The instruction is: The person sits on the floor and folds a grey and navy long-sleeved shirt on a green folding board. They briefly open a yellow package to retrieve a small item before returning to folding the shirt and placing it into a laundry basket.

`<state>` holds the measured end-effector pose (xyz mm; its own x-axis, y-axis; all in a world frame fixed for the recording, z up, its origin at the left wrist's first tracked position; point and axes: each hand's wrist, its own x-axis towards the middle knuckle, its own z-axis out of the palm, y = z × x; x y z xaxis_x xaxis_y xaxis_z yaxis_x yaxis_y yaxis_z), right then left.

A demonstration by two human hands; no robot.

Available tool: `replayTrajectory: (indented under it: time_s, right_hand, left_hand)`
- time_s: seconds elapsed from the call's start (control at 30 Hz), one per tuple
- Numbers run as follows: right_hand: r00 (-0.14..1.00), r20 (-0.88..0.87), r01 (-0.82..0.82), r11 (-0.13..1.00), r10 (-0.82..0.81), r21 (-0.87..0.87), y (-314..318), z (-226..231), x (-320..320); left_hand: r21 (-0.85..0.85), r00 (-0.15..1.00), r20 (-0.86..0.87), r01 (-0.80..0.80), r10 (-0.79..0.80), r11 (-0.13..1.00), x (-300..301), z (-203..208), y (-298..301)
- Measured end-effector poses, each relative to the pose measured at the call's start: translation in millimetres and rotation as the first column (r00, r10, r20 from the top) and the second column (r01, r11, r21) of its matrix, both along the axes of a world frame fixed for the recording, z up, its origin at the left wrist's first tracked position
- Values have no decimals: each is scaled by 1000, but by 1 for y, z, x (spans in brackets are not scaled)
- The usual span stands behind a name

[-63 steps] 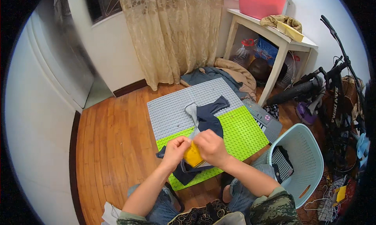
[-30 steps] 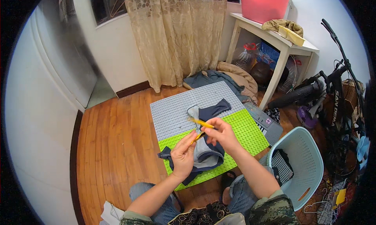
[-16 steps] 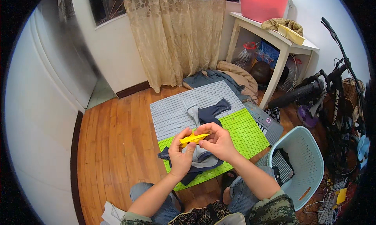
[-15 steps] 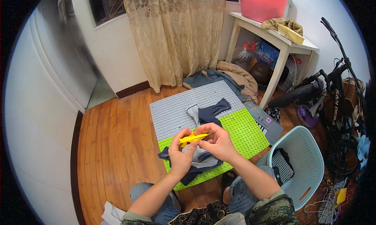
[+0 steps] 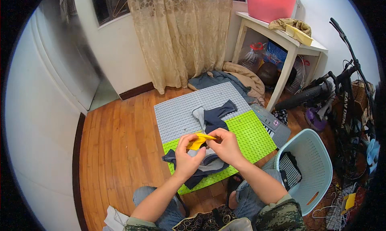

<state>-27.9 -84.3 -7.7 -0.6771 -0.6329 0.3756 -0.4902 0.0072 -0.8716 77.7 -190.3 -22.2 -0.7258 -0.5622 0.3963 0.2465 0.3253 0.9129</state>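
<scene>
Yellow cloth [image 5: 200, 140], folded small, is pinched between both hands above the studded mat [image 5: 177, 114] on the wooden floor [image 5: 116, 142]. Its long axis runs roughly left to right, with the thinner end pointing toward the right hand [image 5: 226, 145]. Left hand [image 5: 188, 160] grips the lower left part, fingers closed on it; right-hand fingers close on the upper right edge. Dark grey garment [image 5: 209, 122] lies on the mat just beneath. Pale blue basket [image 5: 309, 166] stands to the right, well apart.
</scene>
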Motion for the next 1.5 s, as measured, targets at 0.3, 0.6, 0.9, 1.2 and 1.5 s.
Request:
replayTrajectory:
  time_s: [0.3,0.6,0.9,1.2,1.5]
  right_hand:
    - [963,-236,147,988,-134,40,-1,6,27]
    - [954,-291,139,967,-73,214,-3,12,19]
    - [946,-324,121,886,35,448,-5,-7,14]
    - [853,-478,78,856,208,512,-4,-10,2]
    - [918,392,-189,938,63,290,1,-11,-17]
  left_hand:
    - [443,974,201,6,-106,897,-3,-11,-6]
    - [330,923,316,110,-219,938,2,-5,-6]
    - [84,868,465,149,-171,985,0,-6,0]
    - [158,785,546,247,-293,956,-8,-20,-14]
    - [822,808,110,253,-579,509,-1,7,-24]
